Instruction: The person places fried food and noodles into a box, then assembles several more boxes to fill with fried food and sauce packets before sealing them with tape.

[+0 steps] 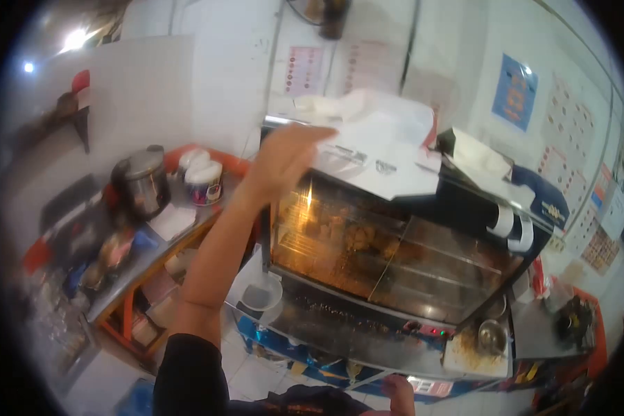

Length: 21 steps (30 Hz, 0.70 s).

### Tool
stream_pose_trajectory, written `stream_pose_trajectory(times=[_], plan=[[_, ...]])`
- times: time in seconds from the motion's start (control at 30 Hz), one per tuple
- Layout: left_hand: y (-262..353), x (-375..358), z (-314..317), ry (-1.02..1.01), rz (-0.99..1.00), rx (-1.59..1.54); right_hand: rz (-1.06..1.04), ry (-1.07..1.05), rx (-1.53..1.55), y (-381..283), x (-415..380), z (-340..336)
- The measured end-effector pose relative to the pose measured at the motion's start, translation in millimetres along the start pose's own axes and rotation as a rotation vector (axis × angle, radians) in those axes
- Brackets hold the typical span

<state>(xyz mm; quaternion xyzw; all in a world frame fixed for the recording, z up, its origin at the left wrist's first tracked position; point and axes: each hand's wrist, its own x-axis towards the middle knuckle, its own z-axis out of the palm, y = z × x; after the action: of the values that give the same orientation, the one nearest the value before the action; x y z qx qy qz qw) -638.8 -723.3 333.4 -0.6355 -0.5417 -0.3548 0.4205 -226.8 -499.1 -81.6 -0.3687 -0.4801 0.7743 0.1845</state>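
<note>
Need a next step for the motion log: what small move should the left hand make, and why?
Probably ease the fingers of the left hand onto the left edge of the white printed sheet. They reach right to that side, and the sheet's front hangs over the glass display case. Blur hides any contact. The right hand is low, away from it.

We stretch our black-sleeved left arm (211,277) upward, bare left hand (284,163) blurred, fingers (320,134) pointing right; our bare right hand (399,395) is low.
</note>
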Motion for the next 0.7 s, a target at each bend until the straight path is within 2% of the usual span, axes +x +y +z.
stream_pose_trajectory(times=[0.07,0.13,0.2,0.23,0.3,0.33,0.4,0.43,0.5,0.57,0.6,0.63,0.67,0.7], plan=[[-25,0,-14,0.237,-0.457,0.021,0.054,-0.065,-0.137,-17,6,-14],[-86,0,-27,0.225,-0.565,0.131,-0.049,0.101,-0.148,-34,11,-10],[-138,-2,-40,0.129,-0.728,0.006,-0.035,0.127,-0.193,-43,25,-18],[-169,0,-44,0.141,-0.732,0.008,-0.077,0.184,-0.135,-53,28,-12],[-228,-7,-46,-0.102,-0.978,-0.129,-0.112,0.276,-0.048,-66,25,4],[-249,-8,-44,-0.097,-0.978,-0.133,-0.117,0.279,-0.053,-65,25,13],[-292,-1,-31,-0.286,-1.150,-0.234,-0.148,0.312,0.017,-53,26,32],[-316,1,-21,-0.284,-1.134,-0.246,-0.150,0.367,0.030,-46,25,46],[-369,4,8,-0.435,-1.100,-0.340,-0.148,0.386,0.079,-20,20,52],[-411,18,39,-0.489,-1.080,-0.293,-0.141,0.403,0.136,28,33,54],[-424,14,60,-0.550,-1.091,-0.247,-0.120,0.357,0.209,57,39,46],[-429,20,66,-0.547,-1.075,-0.271,-0.120,0.296,0.286,50,42,70],[-431,24,71,-0.550,-1.075,-0.248,-0.132,0.317,0.293,45,37,91],[-429,26,79,-0.568,-1.074,-0.225,-0.065,0.432,0.273,46,28,113]])
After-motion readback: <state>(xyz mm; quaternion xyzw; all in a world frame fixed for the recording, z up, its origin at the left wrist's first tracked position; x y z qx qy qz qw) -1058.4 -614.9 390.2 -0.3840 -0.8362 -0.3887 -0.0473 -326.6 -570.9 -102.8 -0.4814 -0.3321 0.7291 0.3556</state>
